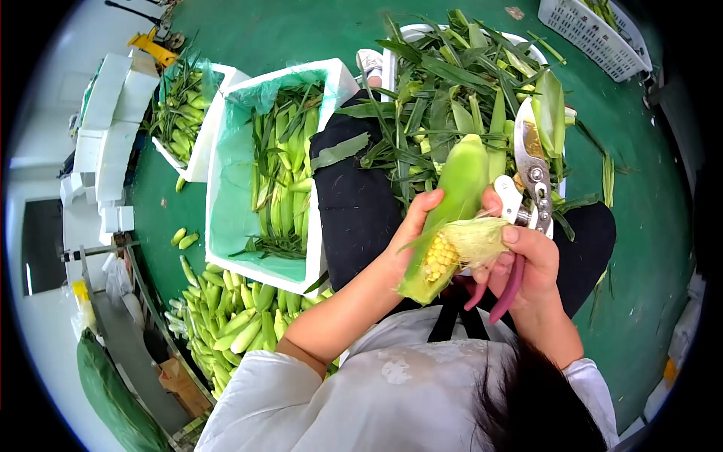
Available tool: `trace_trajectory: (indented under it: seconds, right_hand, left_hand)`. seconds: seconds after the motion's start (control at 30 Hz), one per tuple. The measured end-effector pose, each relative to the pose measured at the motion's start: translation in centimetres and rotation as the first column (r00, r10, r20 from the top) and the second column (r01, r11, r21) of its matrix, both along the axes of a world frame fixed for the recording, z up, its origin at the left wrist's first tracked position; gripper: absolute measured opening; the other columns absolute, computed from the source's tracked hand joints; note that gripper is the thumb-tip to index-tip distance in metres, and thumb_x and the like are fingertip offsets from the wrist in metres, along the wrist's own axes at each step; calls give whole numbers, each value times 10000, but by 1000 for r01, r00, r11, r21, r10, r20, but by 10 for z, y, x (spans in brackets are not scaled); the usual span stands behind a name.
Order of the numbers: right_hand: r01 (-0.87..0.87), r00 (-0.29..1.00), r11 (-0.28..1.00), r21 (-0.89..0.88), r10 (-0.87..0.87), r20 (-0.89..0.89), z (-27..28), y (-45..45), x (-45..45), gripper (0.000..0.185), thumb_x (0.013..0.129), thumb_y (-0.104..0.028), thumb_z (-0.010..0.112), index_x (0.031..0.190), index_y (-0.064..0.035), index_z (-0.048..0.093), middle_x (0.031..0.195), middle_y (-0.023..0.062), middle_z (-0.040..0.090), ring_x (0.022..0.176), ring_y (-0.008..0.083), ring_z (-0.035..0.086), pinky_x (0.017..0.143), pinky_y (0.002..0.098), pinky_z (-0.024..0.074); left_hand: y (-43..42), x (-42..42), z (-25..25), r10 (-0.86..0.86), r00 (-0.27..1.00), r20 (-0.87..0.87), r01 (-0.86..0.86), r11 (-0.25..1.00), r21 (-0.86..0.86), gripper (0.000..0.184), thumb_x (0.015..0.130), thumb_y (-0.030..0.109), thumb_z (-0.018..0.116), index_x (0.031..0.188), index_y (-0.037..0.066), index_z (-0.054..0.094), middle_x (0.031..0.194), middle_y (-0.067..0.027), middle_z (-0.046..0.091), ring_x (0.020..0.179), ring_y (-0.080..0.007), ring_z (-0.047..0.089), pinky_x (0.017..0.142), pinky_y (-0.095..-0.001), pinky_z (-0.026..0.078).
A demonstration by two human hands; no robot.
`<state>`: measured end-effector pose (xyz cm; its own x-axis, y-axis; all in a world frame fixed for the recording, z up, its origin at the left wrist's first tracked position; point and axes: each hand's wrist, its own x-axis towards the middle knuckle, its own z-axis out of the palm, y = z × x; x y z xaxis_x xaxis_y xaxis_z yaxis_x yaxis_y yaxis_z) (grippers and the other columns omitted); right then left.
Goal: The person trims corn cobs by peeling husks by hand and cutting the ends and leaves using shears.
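Note:
An ear of corn (461, 179) in green husk lies tilted across my lap, its lower end toward me. Yellow kernels (439, 261) show where the husk is pulled back near that end. My left hand (410, 230) is wrapped round the ear from the left side. My right hand (531, 260) holds pruning shears (536, 178), blades pointing away from me and pinkish-red handles below the palm. Its thumb and finger also pinch a pale flap of husk and silk (482, 235) beside the kernels.
Ahead is a white basket (416, 32) heaped with husks and leaves (452, 83). To the left, a lined foam box (218, 218) holds corn, with another corn-filled box (218, 98) beyond. A pile of ears (241, 320) lies at my left. A white crate (587, 38) stands far right.

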<state>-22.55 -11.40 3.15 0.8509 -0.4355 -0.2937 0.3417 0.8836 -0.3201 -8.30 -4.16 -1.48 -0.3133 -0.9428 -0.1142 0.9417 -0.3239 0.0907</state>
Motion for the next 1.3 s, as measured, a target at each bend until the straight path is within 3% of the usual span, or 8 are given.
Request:
trace_trajectory:
  seconds: [0.17,0.23,0.47,0.7,0.83,0.9,0.97,1.3]
  right_hand:
    - [-203,956,922,-330,113,-271,6,3,8,326,833,-151,665,1099,-44,510,744,70,601,648,101,594,549,287,553]
    - [-184,953,49,-982,-236,-190,3,28,43,371,816,-123,713,1138,-62,539,853,25,653,747,118,636,636,278,508]
    - [-592,796,792,-146,549,-254,-30,77,67,503,868,-80,547,1354,-1,442,965,92,586,898,227,593,855,360,491]
    - [-629,706,776,-37,550,-446,-82,88,-11,925,793,-194,663,1559,-102,152,1387,162,459,1301,304,436,1042,498,405]
    - [-638,660,770,-12,539,-522,-86,79,-35,760,917,-438,538,1558,-242,179,1513,136,367,1418,325,323,1127,565,310]
    - [-567,689,810,151,567,-451,-103,67,-46,604,984,-569,405,1520,-320,278,1478,133,418,1379,341,382,1124,581,314]
    - [-489,730,861,142,493,-473,-91,72,-40,596,952,-494,471,1491,-271,347,1421,167,470,1342,361,431,1121,567,336]
    - [-150,889,927,345,279,-364,-119,66,-54,600,898,-156,580,1464,-119,383,1237,179,563,1214,367,534,1070,490,437]
  left_hand:
    - [22,20,2,125,987,105,-145,966,212,616,887,561,593,1246,64,540,1031,-148,639,921,-283,649,741,-395,568]
    - [51,37,11,365,835,412,-504,809,304,650,880,508,631,1336,62,507,1079,-119,643,944,-253,658,794,-397,580]
    - [351,160,-4,491,153,858,-965,-114,237,504,819,474,716,1085,51,647,827,-28,637,729,-158,611,652,-337,522]
    - [621,223,-45,45,-406,913,-199,-979,-40,477,979,476,484,1071,35,639,1023,-127,643,910,-249,619,937,-389,520]
    - [421,281,-105,91,-303,949,-854,-467,-228,275,967,315,510,966,63,620,811,-92,641,733,-209,622,671,-321,523]
    - [338,314,-203,-100,-50,994,-929,370,-10,284,951,262,514,1039,48,679,931,-97,704,794,-199,684,711,-357,548]
    - [252,301,-262,-798,-142,585,-655,519,549,391,929,345,517,973,13,717,1073,-162,705,906,-343,688,807,-436,539]
    - [227,250,-308,-705,70,706,-278,665,693,944,768,586,671,1423,-49,425,1382,-275,512,1263,-360,522,1045,-417,416]
